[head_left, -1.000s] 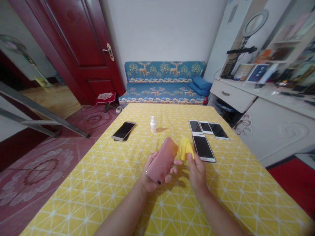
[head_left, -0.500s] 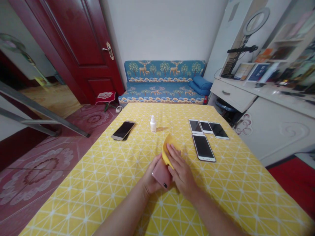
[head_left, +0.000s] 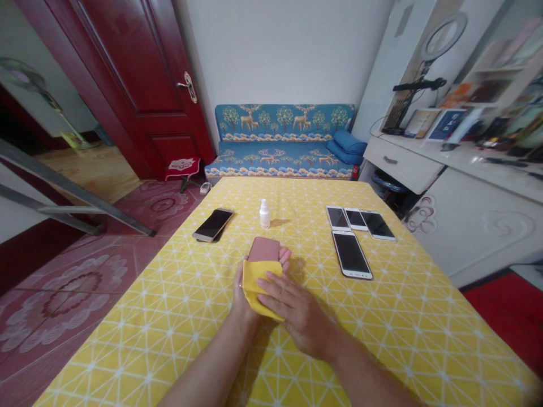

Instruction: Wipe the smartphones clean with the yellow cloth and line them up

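Pink phone (head_left: 263, 248), one item, back face up, lying in our left hand (head_left: 245, 294) above the counter (head_left: 169, 316) and near its middle. Its long axis runs away from us toward the far edge, the far end showing past the cloth and the near end hidden beneath it. Our left grip is closed around the phone from below, with fingertips (head_left: 285, 255) showing at its right edge. Yellow cloth (head_left: 258, 285), one item, folded, laid over the near half of the phone. Our right hand (head_left: 297, 311) lies flat on the cloth with fingers spread, pressing it against the phone; this grip clasps nothing and simply bears down through the cloth. The phone's uncovered part lies just beyond the right hand's fingertips, along the same axis; both hands are in contact with it, the left directly, the right through the cloth. Small white bottle (head_left: 264, 215), upright and capped, stands farther back; we cannot tell what it contains. Gold phone (head_left: 212, 224), screen up, lies to the left of the bottle. Four white phones (head_left: 352, 254), screens up, lie grouped well to the right: three in a back row, one nearer. No open containers appear on the counter.
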The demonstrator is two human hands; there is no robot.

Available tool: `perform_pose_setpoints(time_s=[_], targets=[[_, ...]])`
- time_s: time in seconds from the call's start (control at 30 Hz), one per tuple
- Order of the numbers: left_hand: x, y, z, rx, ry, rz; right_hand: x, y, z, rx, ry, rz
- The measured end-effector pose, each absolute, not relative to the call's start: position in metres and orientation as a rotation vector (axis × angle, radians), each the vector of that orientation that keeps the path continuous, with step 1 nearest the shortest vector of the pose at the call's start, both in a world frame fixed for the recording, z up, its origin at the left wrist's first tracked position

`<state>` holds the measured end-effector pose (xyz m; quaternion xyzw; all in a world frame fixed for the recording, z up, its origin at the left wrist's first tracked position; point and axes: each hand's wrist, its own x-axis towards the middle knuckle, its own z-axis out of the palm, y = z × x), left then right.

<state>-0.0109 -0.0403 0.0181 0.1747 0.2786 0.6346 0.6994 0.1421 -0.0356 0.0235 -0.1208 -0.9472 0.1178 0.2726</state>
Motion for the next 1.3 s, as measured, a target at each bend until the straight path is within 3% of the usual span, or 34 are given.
perform_pose_setpoints(time_s=[0.23,0.4,0.53,0.67,0.9,1.07,1.3], targets=[[-0.035,-0.029,0.036,0.159,0.248,1.663,0.151,-0.015,0.004,-0.579,-2.427,0.294],[-0.041,-0.028,0.042,0.284,0.586,1.807,0.155,-0.015,0.006,-0.876,-2.329,0.325],[-0.026,-0.026,0.036,0.596,0.92,1.826,0.147,-0.032,0.019,-0.849,-2.073,0.75],[-0.009,-0.03,0.029,0.752,0.946,1.643,0.135,-0.043,0.022,-0.894,-1.684,1.202],[0.001,-0.038,0.035,0.931,0.854,1.536,0.143,-0.033,0.026,-0.904,-1.127,1.499],[-0.003,-0.034,0.029,1.007,0.906,1.512,0.178,-0.013,0.045,-0.937,-0.789,1.39],[-0.005,-0.028,0.023,0.911,0.991,1.475,0.294,0.011,0.043,-1.085,-0.548,1.016]])
